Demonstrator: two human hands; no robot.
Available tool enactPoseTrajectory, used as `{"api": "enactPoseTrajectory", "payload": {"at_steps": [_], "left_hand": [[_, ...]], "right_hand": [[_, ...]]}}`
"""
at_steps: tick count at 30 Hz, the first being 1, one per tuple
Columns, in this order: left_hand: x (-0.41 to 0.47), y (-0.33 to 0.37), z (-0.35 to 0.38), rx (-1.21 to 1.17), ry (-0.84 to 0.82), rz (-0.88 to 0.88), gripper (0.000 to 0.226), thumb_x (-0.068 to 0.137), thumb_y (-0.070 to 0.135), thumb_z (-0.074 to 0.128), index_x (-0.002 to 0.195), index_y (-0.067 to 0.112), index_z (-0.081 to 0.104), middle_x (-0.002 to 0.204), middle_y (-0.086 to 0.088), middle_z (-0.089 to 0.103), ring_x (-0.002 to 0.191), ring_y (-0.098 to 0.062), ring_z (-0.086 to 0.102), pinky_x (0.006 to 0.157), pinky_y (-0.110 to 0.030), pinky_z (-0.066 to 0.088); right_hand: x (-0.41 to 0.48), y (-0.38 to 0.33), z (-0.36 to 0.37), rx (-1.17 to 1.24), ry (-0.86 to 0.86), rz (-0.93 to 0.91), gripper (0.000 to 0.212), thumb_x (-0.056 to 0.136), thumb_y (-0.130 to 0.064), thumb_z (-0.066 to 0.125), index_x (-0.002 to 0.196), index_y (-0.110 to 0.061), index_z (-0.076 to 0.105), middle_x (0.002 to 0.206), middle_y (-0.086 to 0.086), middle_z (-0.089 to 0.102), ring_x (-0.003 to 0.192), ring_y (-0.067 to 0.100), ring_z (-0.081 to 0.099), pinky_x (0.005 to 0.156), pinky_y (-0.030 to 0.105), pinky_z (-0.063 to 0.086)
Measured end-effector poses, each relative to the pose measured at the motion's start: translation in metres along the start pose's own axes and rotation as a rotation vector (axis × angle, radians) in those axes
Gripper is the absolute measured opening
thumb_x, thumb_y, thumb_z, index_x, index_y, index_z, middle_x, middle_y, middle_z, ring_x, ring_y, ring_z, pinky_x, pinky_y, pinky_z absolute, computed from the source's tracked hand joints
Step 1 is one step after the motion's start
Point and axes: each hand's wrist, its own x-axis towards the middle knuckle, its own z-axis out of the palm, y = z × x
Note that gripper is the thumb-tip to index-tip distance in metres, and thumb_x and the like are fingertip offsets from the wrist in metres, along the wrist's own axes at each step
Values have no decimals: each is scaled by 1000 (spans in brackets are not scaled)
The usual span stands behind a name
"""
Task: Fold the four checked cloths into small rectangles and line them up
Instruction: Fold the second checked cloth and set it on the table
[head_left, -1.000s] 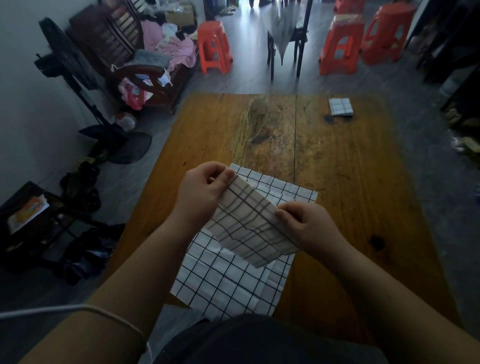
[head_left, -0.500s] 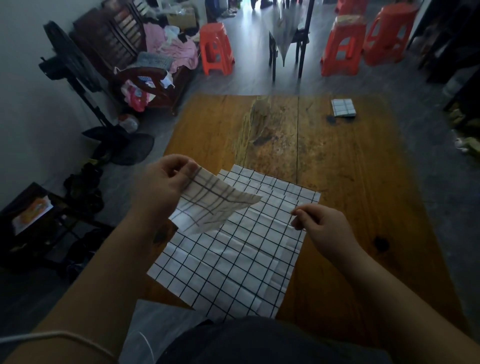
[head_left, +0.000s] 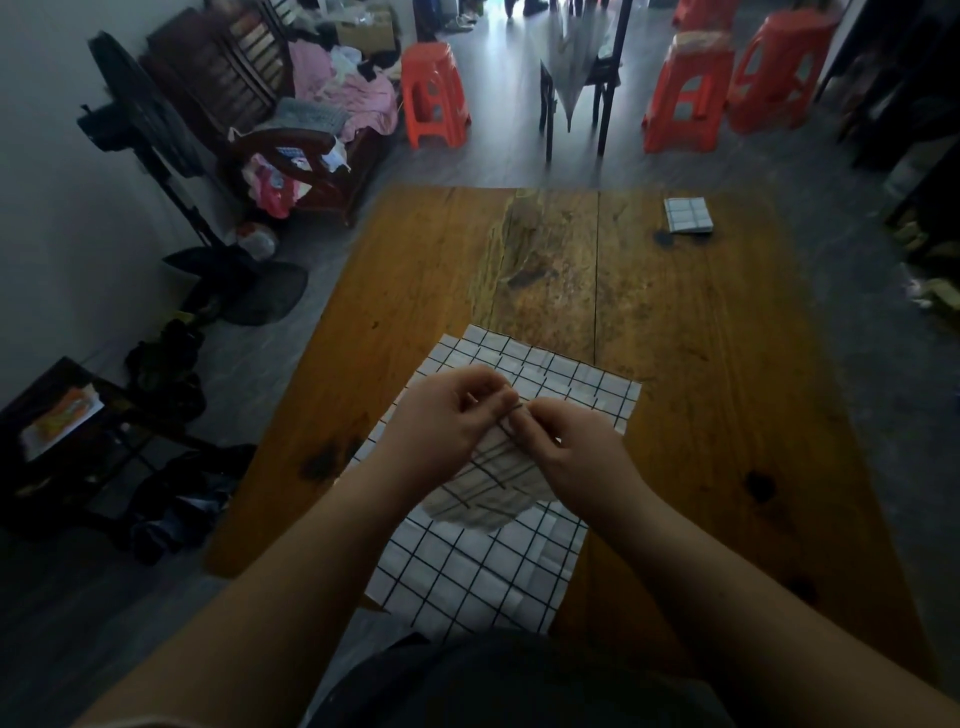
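Note:
My left hand (head_left: 444, 421) and my right hand (head_left: 569, 447) meet above the near middle of the wooden table (head_left: 701, 389). Both pinch the top edge of one white checked cloth (head_left: 493, 483), which hangs down between them in a loose fold. Under it, flat checked cloths (head_left: 483, 571) lie stacked and spread open at the near edge; how many are in the stack I cannot tell. One checked cloth folded into a small rectangle (head_left: 687, 214) sits at the far right of the table.
A standing fan (head_left: 140, 135) and a cluttered wooden bench (head_left: 291, 130) are on the floor to the left. Orange plastic stools (head_left: 434, 93) and a dark chair (head_left: 576, 78) stand beyond the table's far edge. Dark knots mark the table's right side.
My left hand swung the lifted cloth back from the left to the middle. My right hand rose from the flat cloths and took hold of its edge beside the left.

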Motion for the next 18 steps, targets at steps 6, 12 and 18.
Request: {"api": "enactPoseTrajectory", "payload": {"at_steps": [6, 12, 18], "left_hand": [[0, -5, -17, -45, 107, -57, 13, 97, 28, 59, 87, 31, 67, 83, 9, 66, 77, -8, 60, 66, -24, 48], [3, -13, -55, -190, 342, -135, 13, 97, 25, 61, 89, 23, 71, 85, 2, 69, 77, -8, 63, 61, -15, 49], [0, -20, -73, -174, 369, -127, 13, 98, 28, 60, 90, 24, 70, 84, 2, 69, 79, -11, 66, 67, -27, 53]], "right_hand": [[-11, 16, -6, -26, -38, 47, 23, 102, -35, 50, 82, -42, 58, 78, -13, 64, 74, 0, 58, 66, 23, 46], [-26, 44, -18, -76, -26, 134, 22, 100, -30, 50, 86, -45, 59, 84, -14, 68, 80, 0, 63, 74, 28, 55], [-33, 60, -32, -90, 32, 189, 16, 101, -26, 51, 95, -34, 63, 85, -14, 68, 81, -2, 65, 77, 25, 56]]}}
